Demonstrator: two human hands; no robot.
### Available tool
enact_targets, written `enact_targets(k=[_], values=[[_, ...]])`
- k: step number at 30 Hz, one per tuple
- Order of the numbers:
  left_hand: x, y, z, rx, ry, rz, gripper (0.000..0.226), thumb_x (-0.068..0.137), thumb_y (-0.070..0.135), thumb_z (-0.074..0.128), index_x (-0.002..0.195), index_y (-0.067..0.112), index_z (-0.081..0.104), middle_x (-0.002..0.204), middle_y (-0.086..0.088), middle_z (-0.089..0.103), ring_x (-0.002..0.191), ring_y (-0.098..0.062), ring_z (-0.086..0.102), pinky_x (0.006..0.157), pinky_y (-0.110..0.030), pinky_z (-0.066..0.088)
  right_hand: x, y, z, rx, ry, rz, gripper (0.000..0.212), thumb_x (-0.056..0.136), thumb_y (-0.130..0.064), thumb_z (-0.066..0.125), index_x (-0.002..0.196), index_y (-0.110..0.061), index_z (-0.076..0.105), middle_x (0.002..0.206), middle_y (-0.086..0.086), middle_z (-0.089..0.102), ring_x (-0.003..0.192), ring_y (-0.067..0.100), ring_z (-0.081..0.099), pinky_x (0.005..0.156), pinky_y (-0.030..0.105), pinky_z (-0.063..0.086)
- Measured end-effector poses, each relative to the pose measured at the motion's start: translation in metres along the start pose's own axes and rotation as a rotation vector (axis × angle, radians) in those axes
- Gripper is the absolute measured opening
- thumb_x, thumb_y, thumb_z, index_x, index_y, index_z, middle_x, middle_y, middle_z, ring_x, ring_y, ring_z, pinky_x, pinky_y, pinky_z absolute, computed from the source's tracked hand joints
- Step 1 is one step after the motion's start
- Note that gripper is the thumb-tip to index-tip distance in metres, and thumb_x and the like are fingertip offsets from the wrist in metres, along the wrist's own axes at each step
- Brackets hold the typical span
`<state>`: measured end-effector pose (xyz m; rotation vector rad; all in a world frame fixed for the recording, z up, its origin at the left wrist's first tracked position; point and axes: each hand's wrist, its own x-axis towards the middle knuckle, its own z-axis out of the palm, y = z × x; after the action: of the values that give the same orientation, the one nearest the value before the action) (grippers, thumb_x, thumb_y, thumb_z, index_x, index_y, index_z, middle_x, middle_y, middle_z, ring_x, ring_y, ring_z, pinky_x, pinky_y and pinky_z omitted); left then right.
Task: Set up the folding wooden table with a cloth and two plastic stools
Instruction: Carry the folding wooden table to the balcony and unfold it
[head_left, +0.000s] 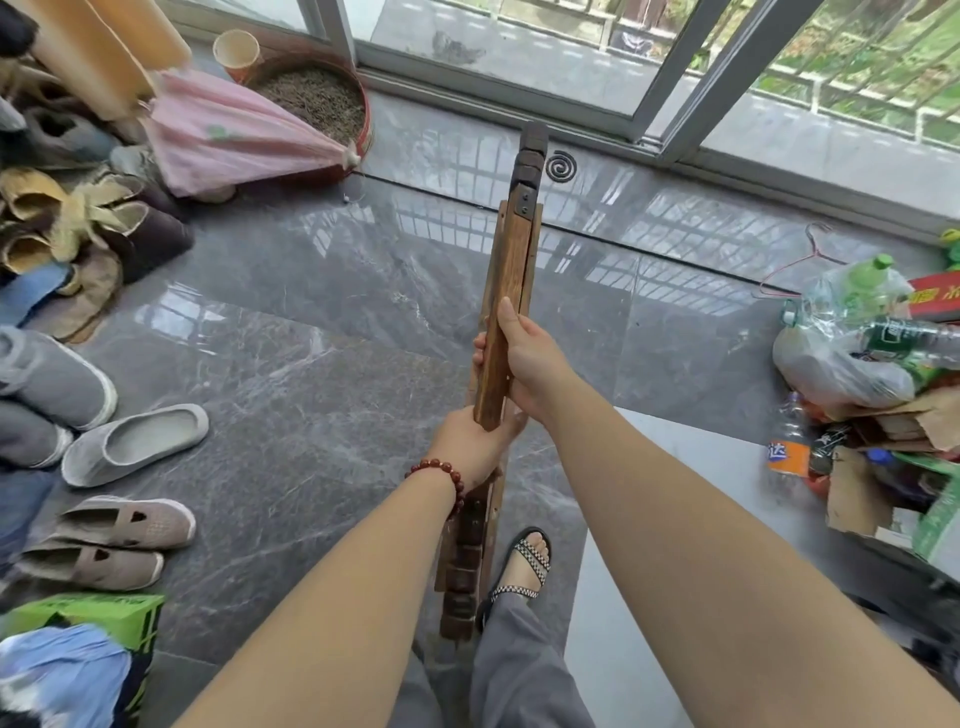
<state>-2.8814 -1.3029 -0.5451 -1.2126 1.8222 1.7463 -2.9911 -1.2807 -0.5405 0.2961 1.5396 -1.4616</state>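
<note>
Above the floor (311, 338), both hands hold the folded table (511, 270) lengthwise, pointing away.

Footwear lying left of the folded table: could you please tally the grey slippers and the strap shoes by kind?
Grey slippers: 3
Strap shoes: 2
Total: 5
Woven slippers farther back: too jumbled to count.

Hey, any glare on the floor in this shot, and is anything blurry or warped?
Head view: daylight through the glass door mirrors as grid-shaped glare on the glossy floor; the folded wooden table is sharp; the blue cloth in the lower-left corner is smeared; the wide lens slants the door's frames.
</note>
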Motion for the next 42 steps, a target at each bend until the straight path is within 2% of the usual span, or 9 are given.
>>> enact_targets(k=[7,12,15,19,23,29,33,37,42], values=[[-0.02,-0.017,0.004,-0.135,0.142,0.075,0.031,0.08,0.044,0.069,0.088,0.016,0.058,0.072,0.002,0.065,0.069,-0.023,0.07,0.066,-0.04,0.057,-0.008,-0.002,0.001,-0.201,0.192,-0.064,0.037,0.096,-0.042,0.048,0.097,-0.008,0.063,0.08,-0.002,0.067,0.059,0.011,0.064,0.061,0.026,0.051],[-0.029,-0.025,0.002,-0.444,0.013,-0.047,0.011,0.081,0.029,0.072,0.084,0.019,0.07,0.085,-0.005,0.072,0.082,-0.022,0.067,0.088,-0.044,0.054,-0.027,0.023,-0.009,-0.193,0.272,-0.08,0.031,0.093,-0.032,0.057,0.112,-0.008,0.065,0.095,0.004,0.07,0.082,0.016,0.068,0.082,0.036,0.056],[-0.033,-0.025,-0.001,-0.455,-0.011,-0.061,0.003,0.084,0.022,0.069,0.08,0.021,0.069,0.077,0.003,0.071,0.076,-0.014,0.066,0.085,-0.033,0.054,-0.046,0.052,-0.019,-0.126,0.282,-0.034,0.034,0.088,-0.024,0.065,0.118,-0.006,0.064,0.109,0.011,0.069,0.101,0.025,0.066,0.094,0.042,0.053],[-0.043,-0.035,-0.006,-0.327,-0.01,0.012,0.005,0.084,0.018,0.07,0.089,0.02,0.068,0.088,-0.002,0.072,0.086,-0.017,0.068,0.085,-0.032,0.055,-0.078,0.086,-0.022,-0.032,0.285,-0.024,0.029,0.09,-0.011,0.062,0.118,-0.002,0.062,0.109,0.016,0.068,0.102,0.025,0.066,0.093,0.035,0.053],[-0.064,-0.054,-0.001,-0.21,0.046,0.148,0.021,0.086,0.015,0.067,0.105,0.024,0.066,0.088,0.008,0.07,0.079,-0.006,0.064,0.071,-0.015,0.051,-0.098,0.114,-0.021,0.076,0.294,-0.004,0.027,0.091,-0.01,0.06,0.114,0.003,0.063,0.108,0.02,0.068,0.1,0.027,0.067,0.092,0.034,0.053],[-0.087,-0.072,0.013,-0.169,0.05,0.138,0.04,0.099,0.033,0.041,0.139,0.033,0.041,0.129,-0.001,0.058,0.115,-0.017,0.056,0.101,-0.032,0.043,-0.123,0.143,-0.024,-0.057,0.22,-0.017,0.023,0.091,-0.017,0.061,0.109,-0.003,0.068,0.104,0.012,0.071,0.094,0.018,0.067,0.09,0.032,0.053],[-0.103,-0.078,0.022,-0.168,0.057,0.078,0.045,0.102,0.04,0.027,0.145,0.029,0.031,0.133,0.007,0.048,0.119,-0.01,0.046,0.096,-0.023,0.033,-0.143,0.162,-0.024,-0.17,0.242,-0.068,0.02,0.093,-0.025,0.058,0.105,-0.017,0.071,0.103,0.004,0.073,0.096,0.018,0.067,0.087,0.037,0.055],[-0.12,-0.09,0.034,-0.198,0.078,0.108,0.043,0.102,0.037,0.027,0.144,0.029,0.034,0.134,-0.002,0.052,0.106,-0.01,0.047,0.091,-0.022,0.036,-0.158,0.182,-0.024,-0.139,0.274,-0.115,0.029,0.097,-0.029,0.051,0.12,-0.02,0.066,0.112,0.002,0.07,0.102,0.016,0.065,0.092,0.039,0.053],[-0.132,-0.114,0.045,-0.216,0.027,0.14,0.044,0.102,0.039,0.025,0.145,0.04,0.026,0.139,0.003,0.048,0.111,-0.009,0.049,0.087,-0.019,0.04,-0.174,0.208,-0.029,-0.136,0.248,-0.138,0.034,0.101,-0.038,0.038,0.124,-0.034,0.061,0.115,-0.003,0.069,0.104,0.014,0.064,0.088,0.038,0.055]])
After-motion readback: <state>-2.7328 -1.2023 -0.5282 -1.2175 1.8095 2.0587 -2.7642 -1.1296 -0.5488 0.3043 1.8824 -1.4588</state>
